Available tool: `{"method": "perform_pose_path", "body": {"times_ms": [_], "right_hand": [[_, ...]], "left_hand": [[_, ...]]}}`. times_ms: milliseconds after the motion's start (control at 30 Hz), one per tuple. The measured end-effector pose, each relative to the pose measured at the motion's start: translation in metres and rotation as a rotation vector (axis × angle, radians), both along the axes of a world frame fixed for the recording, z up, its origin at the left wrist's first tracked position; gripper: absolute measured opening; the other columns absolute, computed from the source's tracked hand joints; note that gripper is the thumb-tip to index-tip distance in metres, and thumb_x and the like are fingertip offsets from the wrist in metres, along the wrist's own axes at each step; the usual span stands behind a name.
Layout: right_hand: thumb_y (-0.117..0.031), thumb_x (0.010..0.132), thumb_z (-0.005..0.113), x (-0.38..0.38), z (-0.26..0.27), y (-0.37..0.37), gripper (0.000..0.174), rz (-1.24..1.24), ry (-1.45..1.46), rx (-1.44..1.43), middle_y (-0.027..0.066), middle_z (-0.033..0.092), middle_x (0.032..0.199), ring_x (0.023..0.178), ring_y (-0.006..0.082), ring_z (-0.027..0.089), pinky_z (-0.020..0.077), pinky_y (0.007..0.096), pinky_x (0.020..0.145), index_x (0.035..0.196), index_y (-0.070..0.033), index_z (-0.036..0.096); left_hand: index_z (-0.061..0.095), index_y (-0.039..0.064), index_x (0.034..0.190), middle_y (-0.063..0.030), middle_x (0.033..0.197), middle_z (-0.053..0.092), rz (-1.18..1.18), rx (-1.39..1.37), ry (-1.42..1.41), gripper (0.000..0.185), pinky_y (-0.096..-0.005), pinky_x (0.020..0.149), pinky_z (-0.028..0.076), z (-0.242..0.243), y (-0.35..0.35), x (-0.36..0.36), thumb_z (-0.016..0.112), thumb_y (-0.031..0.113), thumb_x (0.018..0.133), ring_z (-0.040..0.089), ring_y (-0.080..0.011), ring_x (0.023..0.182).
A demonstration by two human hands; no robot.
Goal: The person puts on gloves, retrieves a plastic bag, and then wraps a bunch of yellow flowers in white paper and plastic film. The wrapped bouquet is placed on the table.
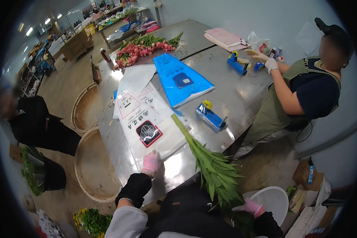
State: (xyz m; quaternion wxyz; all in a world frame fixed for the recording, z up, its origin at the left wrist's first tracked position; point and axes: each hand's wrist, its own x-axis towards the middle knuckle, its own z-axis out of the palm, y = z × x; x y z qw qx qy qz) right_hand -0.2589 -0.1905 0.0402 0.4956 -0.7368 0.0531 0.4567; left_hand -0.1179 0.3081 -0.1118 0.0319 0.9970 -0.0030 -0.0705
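My left hand (151, 162), in a pink glove, rests on the near edge of a stack of white printed flower sleeves (128, 114) on the metal table (178, 175). Its fingers touch the top sleeve; whether they pinch it I cannot tell. At the lower right, my right hand (250, 207), also gloved in pink, is closed around a leafy green bunch of stems (209, 160). The cut stem ends point away from me and lie over the sleeves' right edge. The end of the bunch near my right hand is dark and partly hidden.
Blue sleeves (181, 78) and two blue tape dispensers (211, 115) (237, 63) lie on the table. Pink flowers (142, 50) are at the far end. A co-worker in an apron (285, 86) stands right; another person (35, 125) is left. A white bucket (272, 202) stands beside my right hand.
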Motion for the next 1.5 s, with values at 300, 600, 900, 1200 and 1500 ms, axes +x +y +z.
{"method": "perform_pose_path", "body": {"times_ms": [300,600,900,1200,1500], "right_hand": [[-0.014,0.076,0.081,0.042,-0.01,0.026,0.069,-0.177,0.248,0.198,0.0093,0.06,0.125,0.113,0.0174,0.056,0.045,0.0317,0.098,0.136,0.0,0.048],[-0.014,0.077,0.081,0.156,-0.052,0.084,0.061,-0.344,-0.039,0.212,0.0081,0.063,0.119,0.106,0.0178,0.06,0.0479,0.0319,0.093,0.129,0.002,0.053],[-0.018,0.076,0.082,0.136,0.0,0.088,0.059,-0.038,-0.089,-0.144,0.0099,0.067,0.118,0.105,0.0171,0.062,0.0478,0.0317,0.094,0.126,0.001,0.057],[-0.015,0.081,0.076,0.135,0.006,0.133,0.059,-0.013,0.007,-0.04,0.0059,0.063,0.124,0.11,0.0114,0.059,0.0454,0.0286,0.096,0.132,-0.001,0.051],[-0.032,0.083,0.072,0.125,-0.018,0.121,0.059,0.183,-0.057,-0.212,0.0085,0.066,0.119,0.104,0.0196,0.064,0.0475,0.0296,0.091,0.13,-0.003,0.053]], "left_hand": [[0.069,0.006,0.11,-0.0187,0.102,0.069,0.051,-0.263,0.475,0.044,-0.0404,0.087,0.05,0.052,0.018,0.047,0.061,0.042,0.085,0.065,-0.0354,0.098],[0.069,0.002,0.106,-0.0169,0.099,0.07,-0.318,-0.412,0.905,0.046,-0.04,0.083,0.049,0.069,0.019,0.136,0.059,0.043,0.087,0.065,-0.0309,0.092],[0.066,0.009,0.118,-0.0186,0.112,0.067,0.46,-0.65,-0.094,0.049,-0.0398,0.091,0.049,0.068,0.15,0.275,0.066,0.042,0.081,0.063,-0.0356,0.104],[0.064,0.011,0.12,-0.008,0.112,0.07,0.585,0.097,0.265,0.048,-0.0376,0.085,0.053,0.021,0.191,0.421,0.07,0.032,0.077,0.067,-0.024,0.106],[0.067,0.012,0.104,-0.0181,0.096,0.069,0.723,-0.203,-0.571,0.038,-0.0482,0.078,0.051,0.091,0.232,0.429,0.044,0.041,0.095,0.065,-0.0395,0.091]]}}
